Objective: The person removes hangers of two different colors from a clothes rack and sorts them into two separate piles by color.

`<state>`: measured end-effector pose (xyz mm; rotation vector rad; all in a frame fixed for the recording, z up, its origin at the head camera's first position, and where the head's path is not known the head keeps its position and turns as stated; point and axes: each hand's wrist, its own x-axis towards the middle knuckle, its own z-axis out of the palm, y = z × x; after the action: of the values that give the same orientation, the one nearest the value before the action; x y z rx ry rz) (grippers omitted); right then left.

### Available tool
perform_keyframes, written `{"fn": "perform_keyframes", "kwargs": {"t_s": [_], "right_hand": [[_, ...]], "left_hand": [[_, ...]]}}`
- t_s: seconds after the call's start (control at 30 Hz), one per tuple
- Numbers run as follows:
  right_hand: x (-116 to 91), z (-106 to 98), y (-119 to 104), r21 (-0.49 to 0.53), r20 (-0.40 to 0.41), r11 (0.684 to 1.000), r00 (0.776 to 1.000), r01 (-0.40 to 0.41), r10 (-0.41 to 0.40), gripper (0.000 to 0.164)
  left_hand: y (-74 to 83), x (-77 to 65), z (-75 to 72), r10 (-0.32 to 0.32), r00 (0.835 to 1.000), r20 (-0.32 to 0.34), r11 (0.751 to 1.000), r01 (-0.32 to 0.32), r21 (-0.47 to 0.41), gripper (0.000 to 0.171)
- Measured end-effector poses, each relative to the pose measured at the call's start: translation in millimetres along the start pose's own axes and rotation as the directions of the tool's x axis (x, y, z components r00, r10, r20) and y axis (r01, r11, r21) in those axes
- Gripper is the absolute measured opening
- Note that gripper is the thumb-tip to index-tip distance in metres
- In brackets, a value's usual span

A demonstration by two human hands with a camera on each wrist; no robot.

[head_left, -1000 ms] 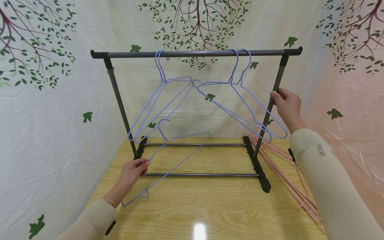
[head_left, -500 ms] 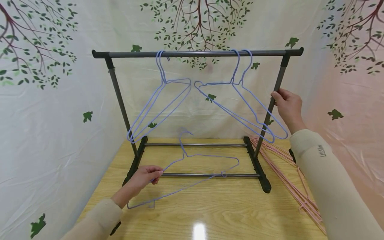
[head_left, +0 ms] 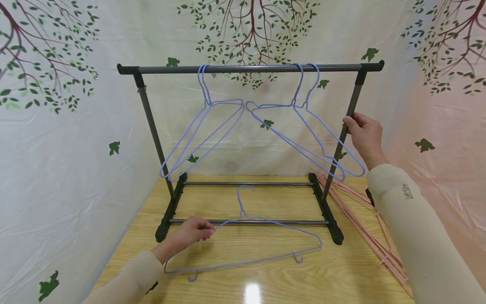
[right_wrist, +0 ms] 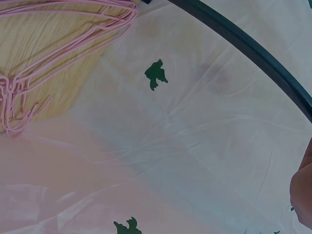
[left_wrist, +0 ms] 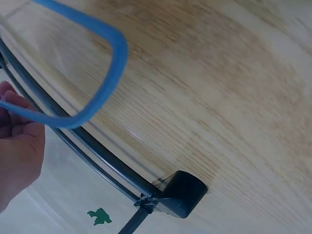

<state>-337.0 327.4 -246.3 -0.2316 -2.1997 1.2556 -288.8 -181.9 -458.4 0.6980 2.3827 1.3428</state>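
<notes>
My left hand [head_left: 191, 233] pinches the left shoulder of a blue-violet clothes hanger [head_left: 262, 258], which is held over the front of the table with its hook pointing up. In the left wrist view one bent end of this hanger [left_wrist: 117, 58] shows large, beside the left hand [left_wrist: 22, 141]. My right hand [head_left: 366, 135] grips the right upright of a black garment rack [head_left: 247, 69] between thumb and fingers. Several hangers of the same colour hang from the rack's top bar, a left group [head_left: 190, 131] and a right group [head_left: 300, 135].
Pink hangers [head_left: 366, 228] lie in a pile on the wooden table [head_left: 228, 287], right of the rack's foot; the right wrist view also shows this pink pile [right_wrist: 63, 53]. A pale leaf-printed curtain [head_left: 68, 181] closes off the back and sides.
My left hand has moved right and down with its hanger, which has turned from slanted to nearly level, facing me. The right hand stays on the upright.
</notes>
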Motion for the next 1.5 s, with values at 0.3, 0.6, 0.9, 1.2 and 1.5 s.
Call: {"fn": "perform_keyframes", "kwargs": {"t_s": [0.3,0.6,0.9,1.2,1.5], "right_hand": [[2,0,1,0.011,-0.004,1.000,1.000,0.025,-0.025,0.049],[2,0,3,0.004,0.002,1.000,1.000,0.024,-0.024,0.050],[1,-1,2,0.010,0.004,1.000,1.000,0.020,-0.020,0.050],[1,0,1,0.009,0.000,1.000,1.000,-0.001,0.001,0.050],[3,2,0,0.010,-0.005,1.000,1.000,-0.017,0.017,0.050]], "left_hand": [[-5.9,-0.2,13.0,0.150,0.988,0.035,0.957,-0.154,0.247,0.005],[-5.2,-5.1,26.9,0.140,0.982,0.125,0.922,-0.176,0.346,0.005],[-3.4,-5.5,40.1,0.115,0.976,0.186,0.881,-0.187,0.435,0.007],[3.5,-2.6,43.1,0.102,0.967,0.234,0.869,-0.201,0.452,0.007],[1.8,0.2,39.3,0.097,0.974,0.207,0.859,-0.187,0.478,0.009]]}}
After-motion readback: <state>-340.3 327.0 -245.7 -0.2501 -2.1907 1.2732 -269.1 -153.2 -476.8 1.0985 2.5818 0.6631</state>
